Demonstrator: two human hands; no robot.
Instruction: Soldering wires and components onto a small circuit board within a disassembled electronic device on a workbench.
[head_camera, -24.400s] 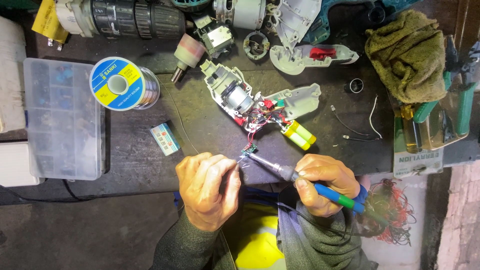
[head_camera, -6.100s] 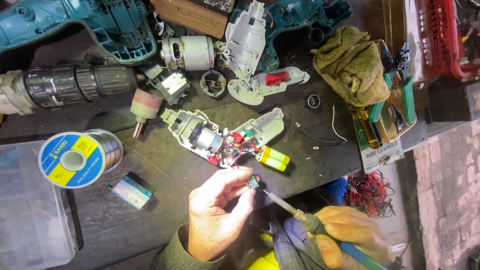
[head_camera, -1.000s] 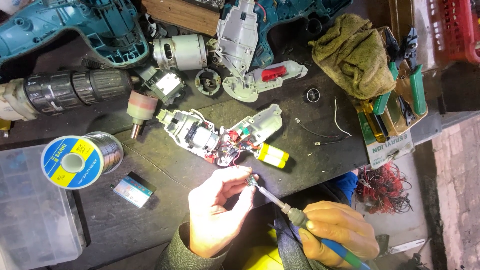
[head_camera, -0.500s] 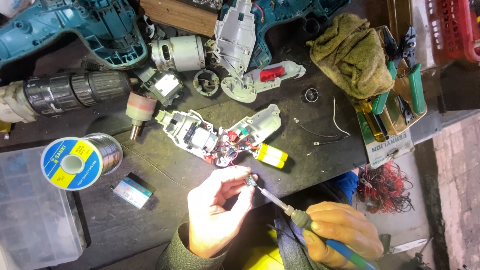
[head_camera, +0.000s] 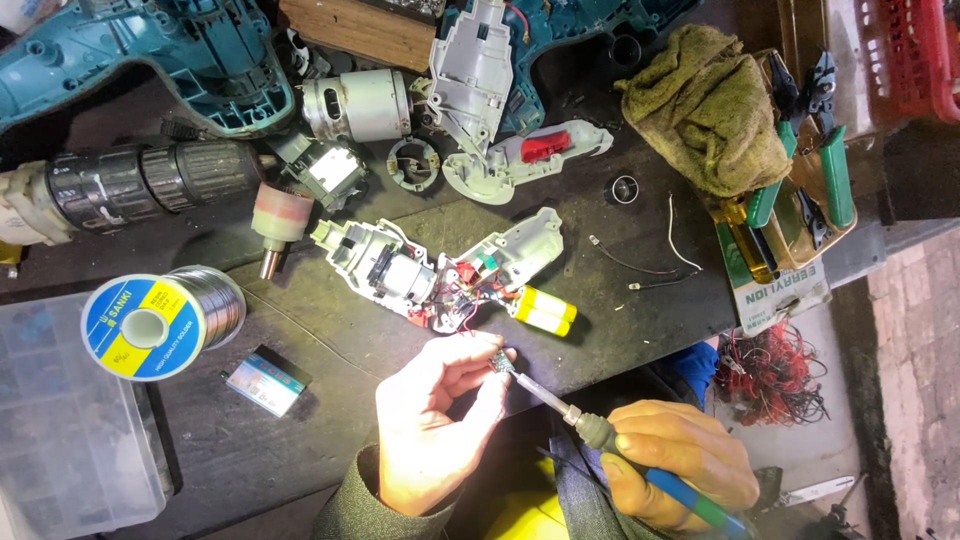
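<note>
Cluttered dark workbench (head_camera: 330, 340), right hand (head_camera: 680, 465) gripping soldering iron (head_camera: 560, 405), tip touching left hand (head_camera: 440, 420) pinched fingertips.

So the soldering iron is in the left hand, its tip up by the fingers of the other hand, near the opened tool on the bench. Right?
Not quite: the head view shows the soldering iron in the right hand. Its tip does meet the left hand fingers, near the opened tool.
</note>
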